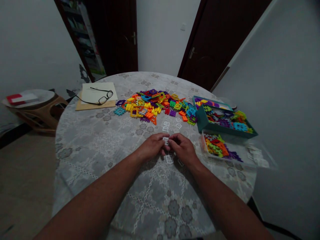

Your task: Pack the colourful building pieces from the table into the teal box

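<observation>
- I am looking down at my two hands, which are meeting over the round table (100, 150).
- My left hand (151, 146) and my right hand (183, 149) are both pinching one little white piece (165, 140) between their fingertips.
- More white pieces (169, 159) are lying right under my hands.
- A big pile of colored blocks (157, 105) is sitting at 12 o'clock.
- A teal box (203, 121) is waiting at 2 o'clock.

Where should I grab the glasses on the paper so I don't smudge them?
Take the glasses by the frame's bridge or a folded arm, coming from above. They lie flat on the paper, lenses toward you, so pinching the thin frame keeps fingers off the lenses.
</observation>
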Demonstrator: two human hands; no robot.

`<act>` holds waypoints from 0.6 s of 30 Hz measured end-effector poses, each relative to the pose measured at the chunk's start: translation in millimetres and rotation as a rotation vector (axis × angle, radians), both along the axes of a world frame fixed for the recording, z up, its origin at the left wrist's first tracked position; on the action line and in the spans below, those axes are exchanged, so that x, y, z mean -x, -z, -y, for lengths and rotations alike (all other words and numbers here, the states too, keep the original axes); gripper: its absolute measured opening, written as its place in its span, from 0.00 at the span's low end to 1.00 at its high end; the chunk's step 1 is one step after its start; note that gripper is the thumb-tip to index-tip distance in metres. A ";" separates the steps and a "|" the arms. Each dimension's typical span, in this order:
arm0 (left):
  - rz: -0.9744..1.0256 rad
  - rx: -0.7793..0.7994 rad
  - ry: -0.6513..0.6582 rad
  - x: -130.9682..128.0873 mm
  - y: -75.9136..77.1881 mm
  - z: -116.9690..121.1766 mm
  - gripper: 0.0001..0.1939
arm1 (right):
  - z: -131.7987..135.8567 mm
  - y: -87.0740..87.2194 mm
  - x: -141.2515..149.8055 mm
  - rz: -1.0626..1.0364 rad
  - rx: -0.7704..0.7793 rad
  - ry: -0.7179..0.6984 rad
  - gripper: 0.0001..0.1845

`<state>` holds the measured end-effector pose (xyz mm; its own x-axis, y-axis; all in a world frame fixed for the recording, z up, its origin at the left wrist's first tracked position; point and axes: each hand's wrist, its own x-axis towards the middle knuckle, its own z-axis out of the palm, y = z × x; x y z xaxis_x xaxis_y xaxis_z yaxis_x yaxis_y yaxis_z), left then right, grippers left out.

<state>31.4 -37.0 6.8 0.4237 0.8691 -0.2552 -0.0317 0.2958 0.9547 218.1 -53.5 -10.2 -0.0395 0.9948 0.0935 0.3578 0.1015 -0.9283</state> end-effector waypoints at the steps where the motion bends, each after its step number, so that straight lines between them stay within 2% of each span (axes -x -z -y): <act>1: -0.011 -0.009 0.000 -0.4 0.8 -0.5 0.27 | -0.9 -2.2 -2.5 0.058 -0.036 0.000 0.11; 5: -0.001 0.048 -0.094 -1.4 -1.4 -4.7 0.26 | -4.0 -17.4 -25.6 0.328 -0.207 0.024 0.09; 7: 0.024 0.102 -0.166 -1.0 -3.8 -7.5 0.25 | -2.3 -23.8 -38.9 0.493 -0.226 0.008 0.07; 11: 0.063 0.187 -0.213 0.1 -5.4 -10.9 0.25 | 8.2 -23.8 -50.2 0.713 -0.153 -0.094 0.07; 18: 0.100 0.231 -0.199 -0.6 -2.5 -9.1 0.29 | 10.9 -16.0 -44.0 0.783 -0.033 -0.147 0.08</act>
